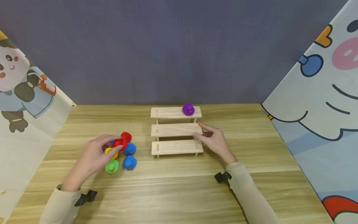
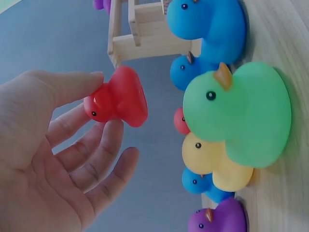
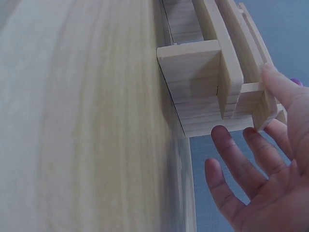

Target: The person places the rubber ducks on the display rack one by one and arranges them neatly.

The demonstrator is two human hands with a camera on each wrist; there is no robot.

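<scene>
My left hand [image 1: 96,154] pinches a red rubber duck [image 1: 120,143] [image 2: 118,99] between thumb and fingers, just above a cluster of ducks on the table. The cluster holds a green duck [image 1: 112,166] [image 2: 241,113], two blue ducks [image 1: 129,162], a yellow duck [image 2: 212,159], another red one [image 1: 126,136] and a purple one [image 2: 219,218]. My right hand [image 1: 213,138] rests with straight fingers against the right end of a three-step wooden stand [image 1: 176,130] [image 3: 212,82]. A purple duck [image 1: 188,109] sits on the top step.
The wooden table [image 1: 179,189] is walled by a grey backdrop behind and cartoon-printed panels [image 1: 321,102] on both sides. The stand's middle and lowest steps carry nothing.
</scene>
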